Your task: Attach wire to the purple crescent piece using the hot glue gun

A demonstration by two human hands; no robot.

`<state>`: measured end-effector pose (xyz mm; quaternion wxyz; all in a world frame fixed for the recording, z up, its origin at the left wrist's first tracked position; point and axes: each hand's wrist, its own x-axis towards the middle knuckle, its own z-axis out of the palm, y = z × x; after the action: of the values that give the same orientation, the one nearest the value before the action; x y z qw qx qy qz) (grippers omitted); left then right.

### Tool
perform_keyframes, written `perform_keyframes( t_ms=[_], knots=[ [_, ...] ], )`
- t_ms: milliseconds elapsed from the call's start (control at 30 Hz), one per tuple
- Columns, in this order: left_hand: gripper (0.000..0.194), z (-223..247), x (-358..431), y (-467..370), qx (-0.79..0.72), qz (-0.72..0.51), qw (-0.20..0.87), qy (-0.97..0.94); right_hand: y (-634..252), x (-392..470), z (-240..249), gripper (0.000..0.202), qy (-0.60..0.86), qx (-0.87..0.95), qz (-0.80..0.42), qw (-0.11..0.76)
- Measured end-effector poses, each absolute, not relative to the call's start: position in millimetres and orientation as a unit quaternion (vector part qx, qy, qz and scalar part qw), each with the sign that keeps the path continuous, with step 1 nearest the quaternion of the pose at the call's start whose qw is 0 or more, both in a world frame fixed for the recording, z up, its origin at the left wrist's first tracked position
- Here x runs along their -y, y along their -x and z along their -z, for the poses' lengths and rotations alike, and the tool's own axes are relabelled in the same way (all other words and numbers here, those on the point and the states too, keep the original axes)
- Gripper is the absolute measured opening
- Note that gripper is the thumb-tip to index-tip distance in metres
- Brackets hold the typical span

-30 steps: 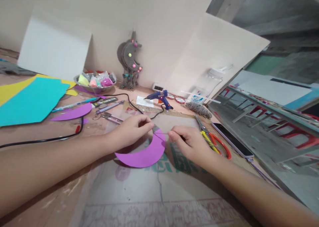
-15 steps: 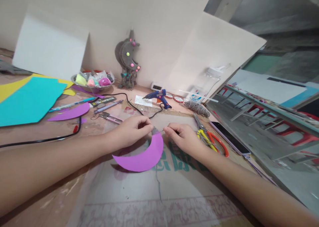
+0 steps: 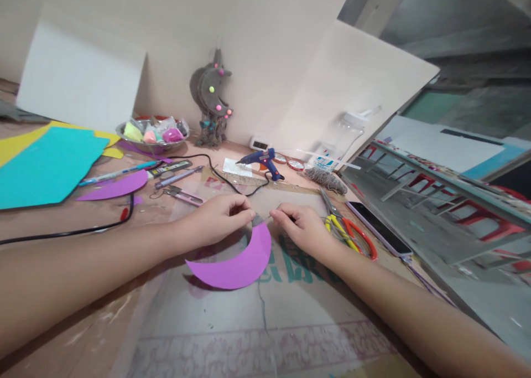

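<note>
A purple crescent cutout (image 3: 238, 267) is held above the work surface, its upper tip pinched between the thumb and fingers of my left hand (image 3: 222, 218). Grey yarn (image 3: 258, 219) is wound around the crescent near that tip. My right hand (image 3: 301, 226) is closed a short way to the right, its thumb and forefinger pinching the strand of yarn. Below the crescent a loose length of grey yarn (image 3: 263, 309) trails over the sheet. The rest of the crescent is bare and smooth.
A blue glue gun (image 3: 261, 159) with a black cord lies behind my hands. Scissors (image 3: 359, 237), a phone (image 3: 379, 228) and a yarn bundle (image 3: 326, 180) are at right. A bowl of clay packets (image 3: 153, 140), a craft knife (image 3: 185, 195) and turquoise sheet (image 3: 45, 167) are at left.
The crescent has tilted slightly, its lower edge dropping a little. Both hands stay almost in place, still pinching. The whole view has shifted slightly.
</note>
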<state>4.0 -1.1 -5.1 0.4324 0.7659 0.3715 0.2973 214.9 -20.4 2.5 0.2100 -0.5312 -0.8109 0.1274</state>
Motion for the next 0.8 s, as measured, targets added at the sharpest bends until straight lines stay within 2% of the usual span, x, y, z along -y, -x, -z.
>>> perform_keyframes(
  t_ms=[800],
  knots=[
    [0.019,2.2,4.0,-3.9,-0.331,-0.254,0.471,-0.777,-216.0,20.2,-0.2,0.032,0.508,0.821,-0.114,0.234]
  ],
)
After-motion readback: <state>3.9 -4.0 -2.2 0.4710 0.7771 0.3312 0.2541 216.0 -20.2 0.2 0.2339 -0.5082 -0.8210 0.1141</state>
